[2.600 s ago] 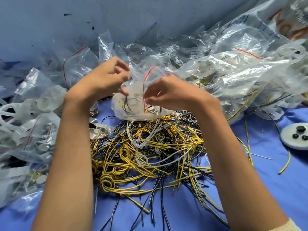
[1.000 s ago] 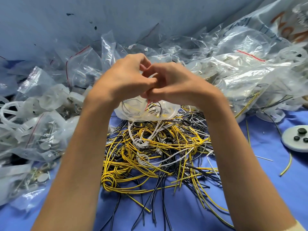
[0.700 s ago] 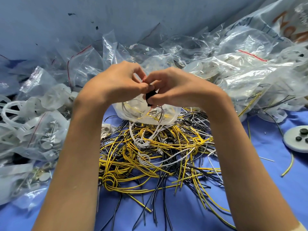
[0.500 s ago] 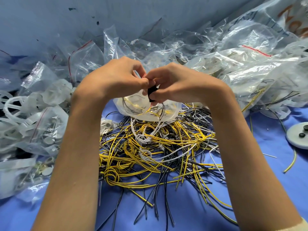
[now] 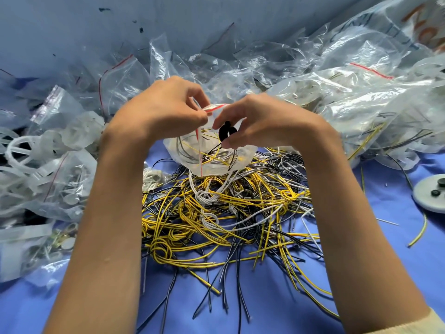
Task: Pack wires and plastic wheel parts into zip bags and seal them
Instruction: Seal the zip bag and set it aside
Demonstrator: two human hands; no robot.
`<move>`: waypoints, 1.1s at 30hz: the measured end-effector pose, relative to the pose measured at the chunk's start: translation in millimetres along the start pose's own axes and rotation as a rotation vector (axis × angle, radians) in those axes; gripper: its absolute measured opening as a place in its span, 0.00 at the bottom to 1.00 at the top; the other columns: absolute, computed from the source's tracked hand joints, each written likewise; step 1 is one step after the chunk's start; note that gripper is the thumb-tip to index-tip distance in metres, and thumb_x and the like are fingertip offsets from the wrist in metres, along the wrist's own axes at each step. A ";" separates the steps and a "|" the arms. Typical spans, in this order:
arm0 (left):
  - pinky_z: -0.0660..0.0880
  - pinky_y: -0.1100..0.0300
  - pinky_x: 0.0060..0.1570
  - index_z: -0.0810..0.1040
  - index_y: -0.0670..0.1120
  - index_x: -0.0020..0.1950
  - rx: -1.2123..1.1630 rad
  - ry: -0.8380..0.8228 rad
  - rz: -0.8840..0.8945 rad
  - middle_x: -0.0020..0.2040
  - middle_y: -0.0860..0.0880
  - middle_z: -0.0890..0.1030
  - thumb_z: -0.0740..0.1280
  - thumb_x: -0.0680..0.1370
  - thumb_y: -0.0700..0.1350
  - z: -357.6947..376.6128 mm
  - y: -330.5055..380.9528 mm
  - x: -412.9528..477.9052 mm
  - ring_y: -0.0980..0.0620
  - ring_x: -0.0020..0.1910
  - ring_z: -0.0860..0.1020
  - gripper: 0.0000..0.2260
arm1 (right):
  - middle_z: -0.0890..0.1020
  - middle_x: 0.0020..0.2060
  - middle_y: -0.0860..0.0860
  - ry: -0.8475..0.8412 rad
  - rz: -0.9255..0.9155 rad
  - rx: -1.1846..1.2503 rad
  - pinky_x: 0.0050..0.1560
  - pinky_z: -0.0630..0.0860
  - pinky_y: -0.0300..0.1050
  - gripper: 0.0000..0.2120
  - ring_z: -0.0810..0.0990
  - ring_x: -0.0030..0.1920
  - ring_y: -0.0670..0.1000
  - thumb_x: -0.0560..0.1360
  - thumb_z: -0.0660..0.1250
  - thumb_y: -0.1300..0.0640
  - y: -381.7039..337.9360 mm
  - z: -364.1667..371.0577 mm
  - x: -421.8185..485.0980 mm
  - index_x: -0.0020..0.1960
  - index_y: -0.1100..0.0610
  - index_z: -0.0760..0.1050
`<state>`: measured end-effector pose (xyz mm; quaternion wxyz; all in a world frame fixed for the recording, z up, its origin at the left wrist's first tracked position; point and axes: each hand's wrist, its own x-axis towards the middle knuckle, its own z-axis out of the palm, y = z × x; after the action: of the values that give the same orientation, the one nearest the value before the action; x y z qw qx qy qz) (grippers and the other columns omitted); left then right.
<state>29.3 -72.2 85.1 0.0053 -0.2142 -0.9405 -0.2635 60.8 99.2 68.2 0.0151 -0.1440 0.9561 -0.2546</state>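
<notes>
I hold a small clear zip bag [image 5: 212, 162] with a red seal line above a tangled pile of yellow, black and white wires [image 5: 226, 213]. The bag has a few coiled wires inside. My left hand [image 5: 163, 112] pinches the bag's red-striped top edge. My right hand [image 5: 262, 121] grips the other side of the opening, and a small black part [image 5: 225, 132] sits between its thumb and fingers at the bag's mouth. The mouth looks open between my hands.
Heaps of clear zip bags [image 5: 349, 92], some filled, lie behind and to the right. White plastic wheel parts [image 5: 21, 153] and filled bags pile up at the left. A white disc with black pieces [image 5: 431, 194] rests at the right edge on the blue cloth [image 5: 375, 261].
My hands have drawn slightly apart, showing the bag's red-striped mouth. The black part in my right fingers has come into fuller view at the opening.
</notes>
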 end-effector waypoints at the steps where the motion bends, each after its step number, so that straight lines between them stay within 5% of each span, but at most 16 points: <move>1: 0.67 0.63 0.31 0.78 0.56 0.39 -0.002 0.002 0.004 0.38 0.58 0.81 0.68 0.74 0.45 0.2 0.2 -0.2 0.59 0.39 0.78 0.06 | 0.83 0.51 0.45 0.000 0.004 -0.010 0.43 0.74 0.36 0.17 0.80 0.44 0.44 0.70 0.73 0.51 -0.8 -0.3 0.2 0.58 0.45 0.78; 7: 0.69 0.63 0.34 0.79 0.55 0.41 0.007 -0.006 0.012 0.39 0.57 0.81 0.68 0.74 0.46 0.0 1.6 -1.3 0.57 0.41 0.78 0.04 | 0.79 0.60 0.47 -0.106 0.031 -0.020 0.53 0.74 0.41 0.22 0.79 0.53 0.45 0.71 0.72 0.48 -3.1 1.2 -1.3 0.64 0.44 0.74; 15: 0.65 0.64 0.29 0.78 0.54 0.45 -0.007 -0.027 -0.002 0.38 0.57 0.81 0.68 0.75 0.46 -2.6 -0.9 -1.0 0.63 0.34 0.75 0.02 | 0.81 0.57 0.44 -0.138 0.048 -0.028 0.60 0.75 0.48 0.22 0.79 0.54 0.45 0.72 0.70 0.45 -4.0 3.3 0.7 0.64 0.45 0.74; 19: 0.69 0.63 0.36 0.78 0.52 0.47 -0.017 -0.054 -0.024 0.41 0.53 0.82 0.68 0.76 0.47 -5.6 -6.4 -1.9 0.61 0.36 0.76 0.01 | 0.81 0.56 0.43 -0.132 0.051 -0.031 0.59 0.75 0.47 0.20 0.79 0.53 0.44 0.73 0.69 0.44 -5.2 4.7 2.3 0.64 0.45 0.74; 22: 0.72 0.64 0.40 0.79 0.48 0.49 -0.160 -0.064 -0.076 0.43 0.49 0.83 0.67 0.76 0.52 -8.1 -12.0 -3.7 0.57 0.39 0.79 0.09 | 0.81 0.55 0.42 -0.148 0.047 -0.046 0.60 0.74 0.47 0.20 0.79 0.54 0.45 0.73 0.68 0.43 -6.4 7.5 3.7 0.63 0.44 0.74; 26: 0.74 0.71 0.32 0.78 0.42 0.52 -0.374 -0.043 -0.209 0.47 0.46 0.83 0.60 0.78 0.57 -9.7 -33.9 -0.5 0.58 0.36 0.80 0.19 | 0.81 0.55 0.43 -0.149 0.043 -0.052 0.60 0.74 0.47 0.19 0.79 0.54 0.45 0.73 0.67 0.43 -7.1 7.3 2.9 0.63 0.45 0.75; 31: 0.74 0.53 0.58 0.75 0.43 0.62 0.155 -0.474 -0.380 0.57 0.44 0.80 0.71 0.71 0.54 1.2 -84.1 -0.9 0.47 0.54 0.78 0.24 | 0.81 0.56 0.44 -0.148 0.038 -0.047 0.56 0.74 0.43 0.19 0.79 0.52 0.44 0.74 0.67 0.43 -5.5 5.2 0.2 0.63 0.46 0.75; 33: 0.70 0.54 0.63 0.73 0.46 0.65 0.196 -0.568 -0.425 0.59 0.46 0.78 0.75 0.69 0.52 8.3 -91.8 -0.1 0.48 0.58 0.76 0.27 | 0.81 0.55 0.44 -0.150 0.040 -0.057 0.54 0.73 0.42 0.18 0.79 0.52 0.44 0.74 0.67 0.43 -6.1 5.3 0.1 0.62 0.45 0.75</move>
<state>-7.0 -138.7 32.7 -0.2903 -0.0770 -0.9488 -0.0975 62.8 91.6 66.5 0.0875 -0.1439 0.9619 -0.2153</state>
